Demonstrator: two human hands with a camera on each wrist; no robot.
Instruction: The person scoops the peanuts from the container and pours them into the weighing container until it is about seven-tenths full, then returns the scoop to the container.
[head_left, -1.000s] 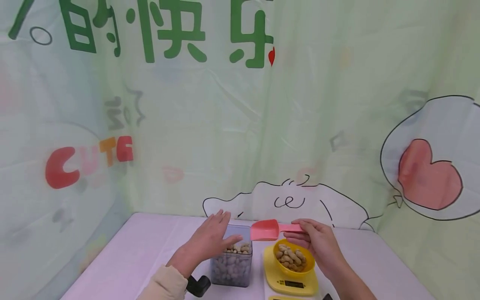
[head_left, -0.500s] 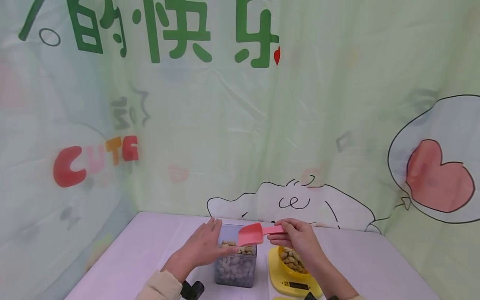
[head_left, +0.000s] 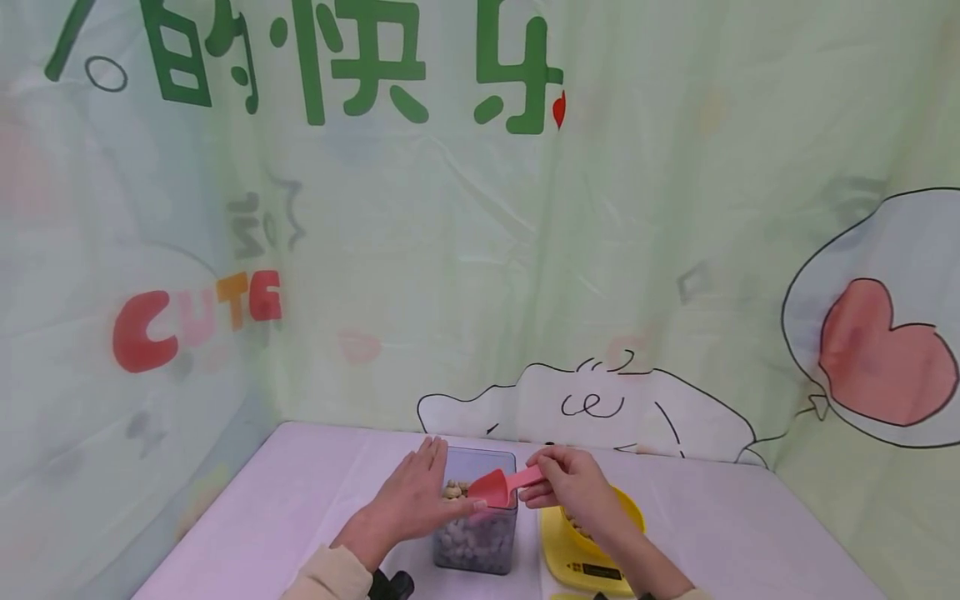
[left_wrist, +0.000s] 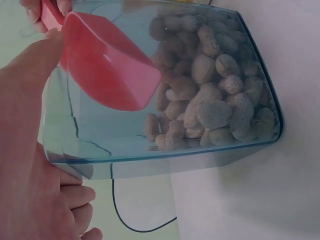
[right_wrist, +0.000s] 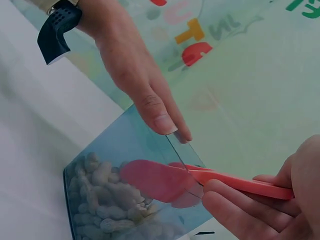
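Note:
A pink scoop [head_left: 492,488] is tilted down into the mouth of a clear bluish container [head_left: 487,460], which holds unshelled peanuts [left_wrist: 210,107]. The fingers and thumb of my right hand [head_left: 573,490] grip its handle, seen in the right wrist view. In the left wrist view the scoop's bowl [left_wrist: 112,65] has no peanuts in it and hangs above the pile. My left hand [head_left: 408,500] rests at the container's left side with straight fingers, its thumb [right_wrist: 159,117] lying at the rim.
Right of the container, a yellow bowl [head_left: 632,507] stands on a yellow kitchen scale [head_left: 557,557], partly hidden by my right forearm. A printed curtain [head_left: 360,250] hangs behind the pale table [head_left: 315,475]. A black wrist strap [right_wrist: 55,37] shows on my left wrist.
My right hand has moved left from above the yellow bowl, and the scoop has dipped into the container's mouth. The left hand has stayed by the container.

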